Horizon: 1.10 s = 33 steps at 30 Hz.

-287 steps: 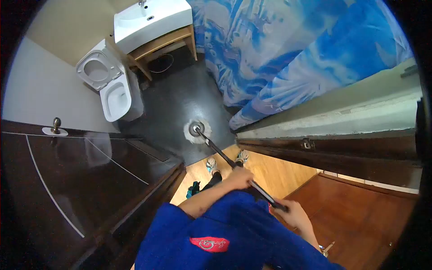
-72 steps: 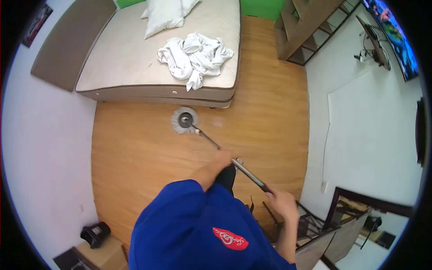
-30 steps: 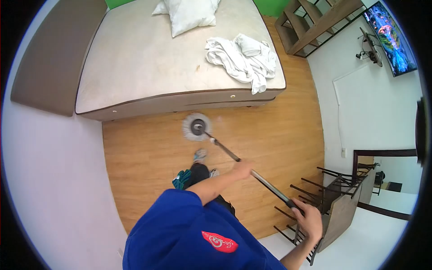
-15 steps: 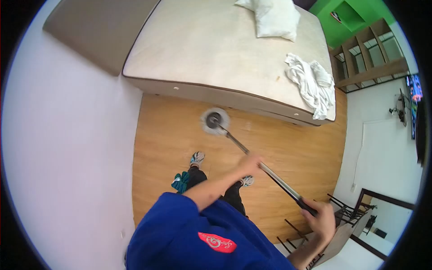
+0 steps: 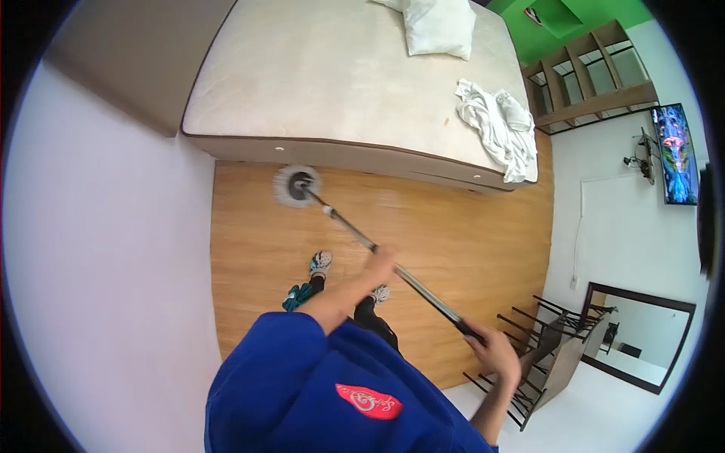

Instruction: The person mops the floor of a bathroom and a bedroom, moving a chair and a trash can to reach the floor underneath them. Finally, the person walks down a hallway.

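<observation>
While the left hand (image 5: 381, 264) grips the mop pole (image 5: 427, 295) midway, the right hand (image 5: 496, 353) wraps around its top end, maybe so both can steer it. I see the mop head (image 5: 299, 186) on the floor (image 5: 468, 226), just beside the bed (image 5: 317, 75); white cloth (image 5: 492, 128) lies on the bed.

Left grip (image 5: 381, 263) round spin-mop pole (image 5: 425, 293), right grip (image 5: 496, 352) on handle end (image 5: 466, 329); mop head (image 5: 300, 186) on wood-toned floor (image 5: 468, 234) near bed (image 5: 317, 83).

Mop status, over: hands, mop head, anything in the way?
Left hand gripping the pole midway, right hand round its upper end. Mop head on the floor. Bed close beyond, likely blocking forward strokes.
</observation>
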Tool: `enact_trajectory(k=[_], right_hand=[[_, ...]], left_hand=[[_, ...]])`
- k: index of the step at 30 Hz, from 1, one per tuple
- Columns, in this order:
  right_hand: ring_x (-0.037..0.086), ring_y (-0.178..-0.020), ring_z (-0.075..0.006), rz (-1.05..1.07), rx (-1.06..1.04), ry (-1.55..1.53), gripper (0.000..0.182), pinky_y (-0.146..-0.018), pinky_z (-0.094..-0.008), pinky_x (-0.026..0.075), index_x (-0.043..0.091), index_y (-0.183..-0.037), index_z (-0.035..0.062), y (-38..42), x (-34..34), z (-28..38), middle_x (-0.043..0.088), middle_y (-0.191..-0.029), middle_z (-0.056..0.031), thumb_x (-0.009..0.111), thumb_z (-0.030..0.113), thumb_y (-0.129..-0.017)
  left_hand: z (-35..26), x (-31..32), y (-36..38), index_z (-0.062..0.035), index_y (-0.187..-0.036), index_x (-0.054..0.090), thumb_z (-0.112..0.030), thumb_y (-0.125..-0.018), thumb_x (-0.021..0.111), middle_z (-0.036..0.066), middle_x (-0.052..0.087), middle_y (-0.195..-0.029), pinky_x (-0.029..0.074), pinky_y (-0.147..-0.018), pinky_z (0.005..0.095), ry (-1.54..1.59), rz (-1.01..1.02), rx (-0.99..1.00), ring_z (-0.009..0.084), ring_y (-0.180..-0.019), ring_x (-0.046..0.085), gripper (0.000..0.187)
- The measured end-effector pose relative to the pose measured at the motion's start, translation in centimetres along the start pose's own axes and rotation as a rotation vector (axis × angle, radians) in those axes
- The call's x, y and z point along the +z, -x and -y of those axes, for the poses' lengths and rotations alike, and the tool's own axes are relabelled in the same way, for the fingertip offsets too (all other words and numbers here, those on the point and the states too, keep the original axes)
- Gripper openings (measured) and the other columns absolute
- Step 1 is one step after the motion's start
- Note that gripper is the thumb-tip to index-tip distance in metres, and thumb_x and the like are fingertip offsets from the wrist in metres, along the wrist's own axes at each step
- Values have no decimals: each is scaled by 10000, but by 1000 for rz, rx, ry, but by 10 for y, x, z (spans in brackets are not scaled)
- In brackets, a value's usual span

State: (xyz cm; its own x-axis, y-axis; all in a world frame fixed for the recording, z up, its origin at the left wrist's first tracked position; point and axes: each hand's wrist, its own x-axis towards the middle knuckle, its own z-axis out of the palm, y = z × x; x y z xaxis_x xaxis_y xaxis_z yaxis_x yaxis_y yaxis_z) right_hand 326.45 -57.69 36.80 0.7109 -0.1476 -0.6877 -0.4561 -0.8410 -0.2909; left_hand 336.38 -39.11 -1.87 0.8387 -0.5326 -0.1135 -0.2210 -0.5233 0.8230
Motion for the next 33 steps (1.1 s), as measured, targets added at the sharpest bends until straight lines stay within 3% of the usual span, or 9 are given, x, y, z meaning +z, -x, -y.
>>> enact_trajectory(k=[5,10,17,21,24,27,28,32,33], right_hand=[[700,-838,-358,-238,138,159,554,-759,-397,537,706,-1246,100,77,-46,41,724,-949,-199,839,116,-709],[695,-774,-351,-202,28,232,602,-701,-391,536,723,-1213,100,84,-60,54,719,-898,-193,846,49,-626],[686,-915,-371,144,-368,202,452,-771,-462,550,670,-1284,171,35,32,73,701,-1009,-182,734,231,-841],[640,-1028,-431,374,-523,8,525,-892,-473,523,545,-1434,185,-38,184,15,654,-1147,-236,653,234,-923],[626,-1137,-407,343,-459,-35,522,-971,-440,508,538,-1447,171,-11,210,-66,646,-1255,-225,642,199,-935],[598,-1263,-315,286,-237,-228,485,-1046,-391,475,566,-1422,129,64,156,-171,620,-1383,-150,636,119,-942],[619,-1230,-327,241,-144,-121,507,-1019,-396,491,570,-1417,130,105,117,-178,644,-1335,-170,665,122,-919],[699,-1050,-361,-120,206,-27,444,-883,-380,539,692,-1259,88,237,42,-180,718,-1112,-196,757,120,-821],[705,-1031,-361,-186,219,8,436,-882,-376,539,706,-1230,75,253,41,-176,723,-1083,-200,774,110,-800]], left_hand=[[-118,44,-58,-112,-876,658,-275,-756,769,85,654,-1045,540,-819,486,23,463,138,325,-1086,602,231],[-119,27,-32,-106,-822,650,-263,-721,763,109,657,-951,529,-762,499,177,323,150,349,-1001,619,218],[58,-38,157,-73,-844,686,-135,-674,792,146,630,-803,492,-758,463,372,-222,-135,369,-886,616,210],[145,-49,226,-96,-957,742,-142,-763,735,201,677,-1095,507,-924,481,-589,-70,-457,388,-1069,625,199],[163,34,233,-107,-999,740,-216,-797,720,188,685,-1096,507,-959,478,-517,99,-639,390,-1112,621,231],[-1,98,199,-63,-926,726,-179,-784,699,211,691,-965,492,-910,526,-244,249,-460,425,-1003,633,186],[42,223,194,-76,-862,705,-154,-759,709,186,677,-938,493,-855,532,-195,101,-126,434,-937,625,130],[-197,229,146,-90,-844,638,-165,-726,748,143,660,-937,517,-770,528,51,379,102,392,-945,624,178],[-220,240,141,-125,-1001,696,-186,-739,775,156,704,-1017,548,-800,495,96,385,130,369,-1028,653,280]])
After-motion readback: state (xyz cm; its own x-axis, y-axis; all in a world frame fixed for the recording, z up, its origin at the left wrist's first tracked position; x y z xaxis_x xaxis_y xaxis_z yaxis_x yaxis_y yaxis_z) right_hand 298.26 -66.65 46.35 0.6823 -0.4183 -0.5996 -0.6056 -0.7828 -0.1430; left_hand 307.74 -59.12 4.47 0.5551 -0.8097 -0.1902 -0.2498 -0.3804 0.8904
